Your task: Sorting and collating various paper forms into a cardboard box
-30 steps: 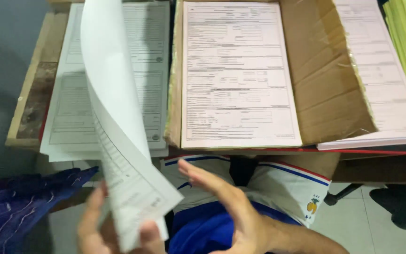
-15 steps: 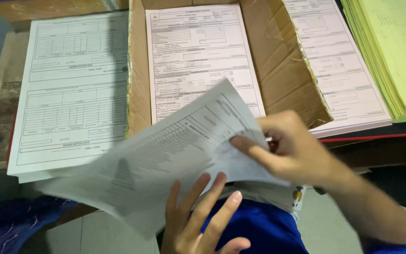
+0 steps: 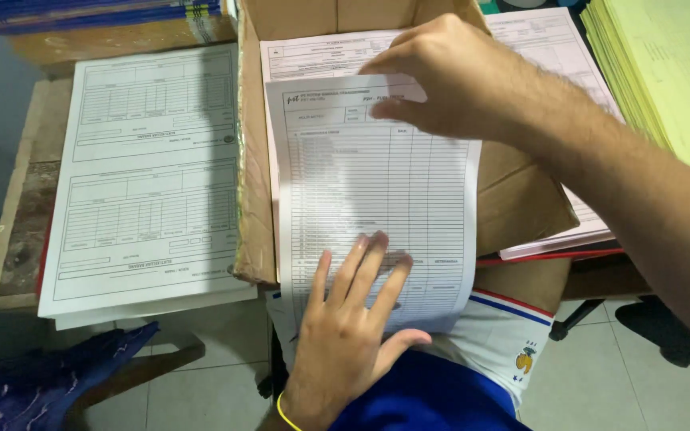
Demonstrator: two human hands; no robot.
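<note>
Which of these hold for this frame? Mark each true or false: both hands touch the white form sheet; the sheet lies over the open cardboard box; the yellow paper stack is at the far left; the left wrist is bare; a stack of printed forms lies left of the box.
1. Both hands touch the white form sheet. True: the left hand presses its lower part, the right hand its top.
2. The sheet lies over the open cardboard box. True.
3. The yellow paper stack is at the far left. False: it is at the far right.
4. The left wrist is bare. False: it wears a thin yellow band.
5. A stack of printed forms lies left of the box. True.
</note>
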